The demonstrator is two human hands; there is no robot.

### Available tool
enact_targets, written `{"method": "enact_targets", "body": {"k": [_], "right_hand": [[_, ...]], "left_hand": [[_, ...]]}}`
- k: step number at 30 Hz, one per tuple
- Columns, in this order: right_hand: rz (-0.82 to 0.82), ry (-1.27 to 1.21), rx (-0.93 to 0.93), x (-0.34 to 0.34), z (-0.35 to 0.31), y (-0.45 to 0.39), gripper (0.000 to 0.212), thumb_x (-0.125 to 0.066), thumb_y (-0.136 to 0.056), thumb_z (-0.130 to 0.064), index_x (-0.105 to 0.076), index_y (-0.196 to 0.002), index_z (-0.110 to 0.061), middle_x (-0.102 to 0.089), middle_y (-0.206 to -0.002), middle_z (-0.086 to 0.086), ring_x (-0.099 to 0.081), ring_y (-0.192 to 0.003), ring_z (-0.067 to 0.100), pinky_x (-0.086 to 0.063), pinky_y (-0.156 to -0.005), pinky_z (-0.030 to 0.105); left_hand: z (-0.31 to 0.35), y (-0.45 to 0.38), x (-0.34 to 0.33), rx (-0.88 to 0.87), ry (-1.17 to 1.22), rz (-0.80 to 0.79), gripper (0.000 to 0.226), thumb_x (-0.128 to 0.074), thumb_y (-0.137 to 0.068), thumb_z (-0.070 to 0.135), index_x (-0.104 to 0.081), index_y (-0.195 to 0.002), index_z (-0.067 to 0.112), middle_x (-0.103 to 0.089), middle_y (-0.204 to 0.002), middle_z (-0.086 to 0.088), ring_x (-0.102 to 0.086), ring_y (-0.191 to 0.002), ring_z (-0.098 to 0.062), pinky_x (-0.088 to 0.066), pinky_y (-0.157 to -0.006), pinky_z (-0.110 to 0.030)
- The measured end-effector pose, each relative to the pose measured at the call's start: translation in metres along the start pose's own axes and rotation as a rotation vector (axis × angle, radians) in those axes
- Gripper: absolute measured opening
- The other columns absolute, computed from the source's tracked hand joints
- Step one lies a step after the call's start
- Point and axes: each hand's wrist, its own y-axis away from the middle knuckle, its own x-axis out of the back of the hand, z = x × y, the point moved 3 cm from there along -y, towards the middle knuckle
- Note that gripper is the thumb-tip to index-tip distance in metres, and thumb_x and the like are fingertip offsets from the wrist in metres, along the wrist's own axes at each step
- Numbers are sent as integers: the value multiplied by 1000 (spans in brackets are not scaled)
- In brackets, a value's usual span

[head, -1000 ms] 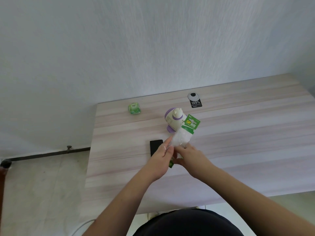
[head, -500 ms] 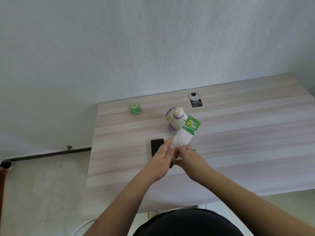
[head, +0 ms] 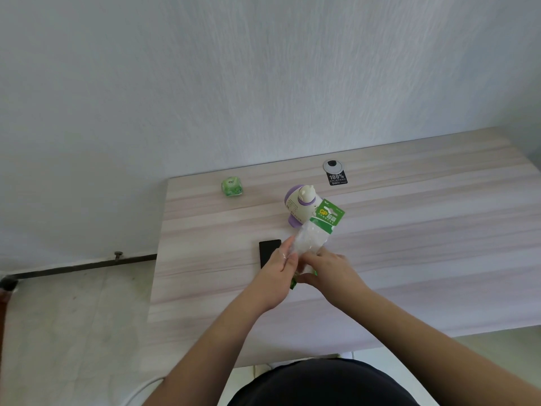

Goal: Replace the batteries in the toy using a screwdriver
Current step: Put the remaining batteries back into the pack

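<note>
Both hands hold a clear plastic battery pack with a green card header above the pale wooden table. The left hand pinches its left edge; the right hand curls fingers around its lower end. The cream-and-purple plastic toy lies just behind the pack; a flat black rectangle lies left of it.

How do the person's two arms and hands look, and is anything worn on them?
Both forearms are bare up to the frame's bottom edge; no sleeves, watch or bracelet show. The left hand and right hand wear no gloves. I cannot tell if any ring is worn. A dark garment covers the body.
</note>
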Motion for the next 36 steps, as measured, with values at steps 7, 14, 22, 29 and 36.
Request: {"method": "enact_targets", "body": {"k": [7, 14, 22, 29, 36], "right_hand": [[-52, -89, -45, 3, -1, -1, 19, -66, -86, -39, -57, -89, -23, -53, -100, -6, -53, -89, 14, -42, -78, 26], [-90, -250, -91, 12, 3, -1, 19, -74, -81, -35, -55, -78, -30, -53, -93, -14, -49, -84, 4, -34, -64, 14], [-4, -226, -51, 6, 14, 2, 20, -71, -82, -40, -54, -81, -28, -55, -96, -8, -53, -86, 9, -43, -74, 21], [71, -327, -11, 6, 30, 6, 20, -73, -81, -36, -60, -92, -25, -55, -101, -7, -58, -93, 8, -48, -81, 23], [420, -640, -171, 40, 76, 14, 15, -50, -98, -20, -65, -95, -23, -70, -83, -11, -65, -73, -1, -46, -64, 12]], "left_hand": [[2, 1, -1, 20, 2, -12, 46, -29, -106, 37, -24, -152, 34, -37, -139, 13, -36, -126, -1, -24, -102, -16], [-1, -2, 0, 52, 29, -7, 48, -29, -106, 38, -26, -153, 31, -35, -151, 10, -35, -132, -3, -27, -95, -2], [6, -6, -5, 65, 36, -20, 46, -28, -106, 39, -27, -151, 34, -37, -146, 15, -34, -129, 1, -24, -97, -9], [12, -10, -11, 112, 80, -12, 41, -27, -106, 40, -30, -146, 42, -41, -124, 22, -42, -105, 9, -31, -75, 1], [1, -18, -5, 231, 260, 58, 26, -32, -104, 44, -43, -127, 51, -52, -123, 24, -47, -116, -2, -35, -108, -28]]}}
